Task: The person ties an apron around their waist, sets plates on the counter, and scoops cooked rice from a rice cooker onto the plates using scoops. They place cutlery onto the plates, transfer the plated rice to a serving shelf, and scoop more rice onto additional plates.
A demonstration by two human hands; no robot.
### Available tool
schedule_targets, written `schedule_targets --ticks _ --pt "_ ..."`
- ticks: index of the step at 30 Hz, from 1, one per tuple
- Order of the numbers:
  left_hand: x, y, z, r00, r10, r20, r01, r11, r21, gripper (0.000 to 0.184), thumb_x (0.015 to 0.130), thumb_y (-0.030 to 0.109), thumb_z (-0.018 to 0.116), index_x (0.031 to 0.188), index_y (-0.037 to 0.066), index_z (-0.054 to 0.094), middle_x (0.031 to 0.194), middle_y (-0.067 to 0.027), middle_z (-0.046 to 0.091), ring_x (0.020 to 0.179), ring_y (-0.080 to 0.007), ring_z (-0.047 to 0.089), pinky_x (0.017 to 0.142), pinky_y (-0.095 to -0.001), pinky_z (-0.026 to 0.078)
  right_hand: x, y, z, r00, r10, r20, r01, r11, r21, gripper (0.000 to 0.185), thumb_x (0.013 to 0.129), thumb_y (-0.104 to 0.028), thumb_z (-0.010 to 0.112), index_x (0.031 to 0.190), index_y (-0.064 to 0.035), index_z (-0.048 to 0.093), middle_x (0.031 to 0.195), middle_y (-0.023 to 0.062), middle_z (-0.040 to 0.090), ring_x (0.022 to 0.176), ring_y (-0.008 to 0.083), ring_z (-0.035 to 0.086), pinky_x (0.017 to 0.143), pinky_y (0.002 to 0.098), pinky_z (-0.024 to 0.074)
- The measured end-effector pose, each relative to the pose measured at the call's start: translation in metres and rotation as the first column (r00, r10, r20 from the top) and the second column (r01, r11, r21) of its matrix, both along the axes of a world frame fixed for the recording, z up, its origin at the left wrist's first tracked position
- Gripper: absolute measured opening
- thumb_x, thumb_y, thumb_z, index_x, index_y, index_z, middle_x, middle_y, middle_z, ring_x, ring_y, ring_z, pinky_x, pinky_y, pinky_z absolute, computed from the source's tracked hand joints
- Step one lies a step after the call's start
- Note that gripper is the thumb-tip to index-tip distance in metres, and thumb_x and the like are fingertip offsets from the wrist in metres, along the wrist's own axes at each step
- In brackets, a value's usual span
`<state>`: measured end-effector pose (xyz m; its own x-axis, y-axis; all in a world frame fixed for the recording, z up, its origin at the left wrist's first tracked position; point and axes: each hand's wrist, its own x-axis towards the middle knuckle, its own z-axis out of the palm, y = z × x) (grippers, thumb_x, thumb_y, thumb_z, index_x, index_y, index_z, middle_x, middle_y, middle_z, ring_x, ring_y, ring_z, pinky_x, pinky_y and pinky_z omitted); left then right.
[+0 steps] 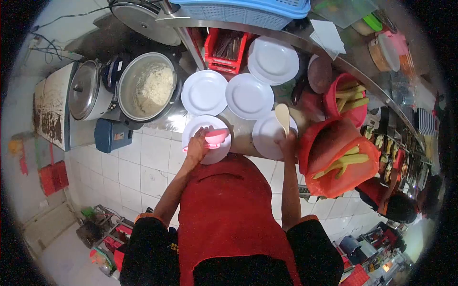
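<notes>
My left hand [196, 147] is closed on a small pink bowl [216, 136] above the near left white plate [206, 123]. I cannot tell whether the bowl touches the plate or what is in it. In my right hand [287, 144] is a pale rice paddle [282, 116], its blade pointing away from me, over the near right plate [265, 143]. Behind these, several more white plates [249, 96] lie on the metal counter. A large pot of rice [157, 85] stands at the far left of them, its lid off.
On the right, a red bag-lined container [312, 148] and a pink basin [332, 106] hold long yellow-green pieces. A red crate [224, 59] sits under the shelf edge [229, 24], with a blue basket [243, 14] above. Another person [398, 205] is at the right.
</notes>
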<state>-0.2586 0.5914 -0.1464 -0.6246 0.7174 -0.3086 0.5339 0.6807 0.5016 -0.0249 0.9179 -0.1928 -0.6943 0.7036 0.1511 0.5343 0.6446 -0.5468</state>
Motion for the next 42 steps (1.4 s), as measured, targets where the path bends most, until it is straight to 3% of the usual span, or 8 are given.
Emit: schedule_targets --ticks 2,5,8,10,15,25,30,42 --pt "0.003 -0.009 -0.004 0.997 0.000 -0.072 -0.005 0.997 -0.073 0.075 0.066 0.012 0.075 0.132 0.004 0.042 0.135 -0.0139 0.047 0.131 -0.0313 0.038 0.101 -0.0415 0.040 0.011 0.004 -0.018 0.916 -0.191 0.354 0.230 0.971 -0.071 0.043 0.063 -0.018 0.078 0.101 -0.0037 0.063 0.086 0.0161 0.062 0.078 0.0381 0.060 0.073 0.0448 0.0486" --pt "0.005 -0.018 -0.009 0.997 0.046 -0.060 -0.047 0.999 -0.012 0.082 0.067 0.014 0.076 0.136 0.000 0.035 0.132 -0.0162 0.050 0.131 -0.0345 0.037 0.103 -0.0423 0.038 -0.001 -0.001 -0.008 0.864 -0.329 0.381 0.369 0.929 -0.035 0.024 0.073 -0.021 0.071 0.089 -0.0030 0.066 0.078 0.0175 0.064 0.070 0.0379 0.062 0.066 0.0445 0.0494" --pt "0.004 -0.023 -0.015 0.996 0.054 -0.072 -0.051 0.998 0.043 0.084 0.067 0.013 0.075 0.137 -0.004 0.031 0.127 -0.0189 0.053 0.129 -0.0385 0.038 0.104 -0.0429 0.038 -0.077 -0.045 0.109 0.960 -0.084 0.268 0.162 0.944 -0.286 0.017 0.082 -0.019 0.065 0.086 -0.0022 0.067 0.079 0.0193 0.065 0.074 0.0370 0.063 0.068 0.0408 0.0495" --pt "0.003 -0.021 -0.012 0.996 0.082 -0.047 -0.077 0.992 0.097 0.085 0.068 0.013 0.075 0.138 -0.004 0.030 0.127 -0.0201 0.052 0.131 -0.0384 0.036 0.104 -0.0426 0.038 -0.110 -0.051 0.047 0.982 0.131 -0.135 -0.162 0.954 -0.252 0.018 0.079 -0.014 0.067 0.093 -0.0034 0.069 0.095 0.0186 0.066 0.084 0.0354 0.064 0.076 0.0418 0.0505" --pt "-0.001 -0.010 -0.006 0.993 0.107 0.039 -0.110 0.991 0.075 0.084 0.070 0.012 0.074 0.138 -0.005 0.029 0.132 -0.0231 0.047 0.132 -0.0381 0.034 0.105 -0.0414 0.037 -0.137 -0.078 0.065 0.963 0.212 0.165 -0.180 0.965 -0.191 0.019 0.078 -0.012 0.065 0.096 -0.0079 0.069 0.108 0.0121 0.064 0.095 0.0321 0.063 0.080 0.0418 0.0497" --pt "-0.012 -0.018 -0.025 0.980 -0.162 -0.117 0.175 0.978 0.112 0.067 0.073 0.006 0.065 0.134 -0.002 0.039 0.140 -0.0266 0.037 0.134 -0.0397 0.031 0.109 -0.0407 0.034 -0.109 -0.092 0.047 0.971 0.131 0.198 -0.103 0.984 -0.146 0.029 0.072 -0.005 0.067 0.101 -0.0082 0.068 0.111 0.0125 0.064 0.106 0.0291 0.059 0.092 0.0382 0.0460" --pt "-0.020 -0.016 -0.025 0.971 -0.225 -0.081 0.235 0.960 0.153 0.073 0.072 0.004 0.065 0.138 0.000 0.035 0.145 -0.0252 0.031 0.138 -0.0355 0.026 0.109 -0.0414 0.034 -0.104 -0.099 0.036 0.980 0.174 0.097 -0.187 0.972 0.141 0.037 0.071 -0.011 0.072 0.107 -0.0061 0.066 0.121 0.0108 0.060 0.113 0.0296 0.056 0.096 0.0400 0.0435" --pt "-0.043 -0.035 0.025 0.963 -0.257 0.079 0.218 0.919 0.328 0.077 0.065 -0.005 0.068 0.134 0.000 0.036 0.141 -0.0262 0.035 0.136 -0.0359 0.027 0.109 -0.0426 0.035 -0.060 -0.153 0.052 0.924 -0.380 -0.042 0.382 0.922 0.067 0.033 0.085 -0.031 0.064 0.096 0.0003 0.068 0.089 0.0213 0.067 0.082 0.0324 0.066 0.072 0.0411 0.0506"
